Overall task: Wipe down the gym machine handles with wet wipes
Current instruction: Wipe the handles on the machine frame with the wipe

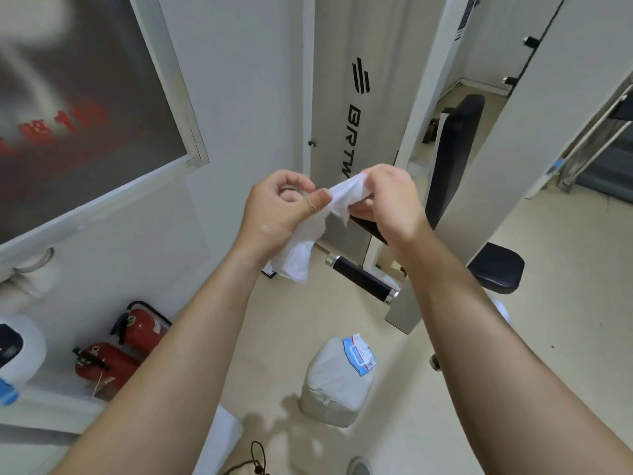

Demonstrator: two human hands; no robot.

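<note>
Both hands pinch one wet wipe (329, 214) at chest height: left hand (277, 207) by thumb and forefinger, right hand (387, 200) bunching its end. Below, slightly right, the black handle (363, 278) lies slanting down-right, nearer the right hand.

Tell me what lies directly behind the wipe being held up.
Behind the wet wipe held by the left hand and right hand stand the white machine column and a black handle; the rest is covered.

Left hand (279, 209) and right hand (388, 204) pinching a white wet wipe (320, 228) between them, wipes pack (337, 380) on floor below, black machine handle (363, 278) beyond, fire extinguishers (123, 347) at left.
</note>
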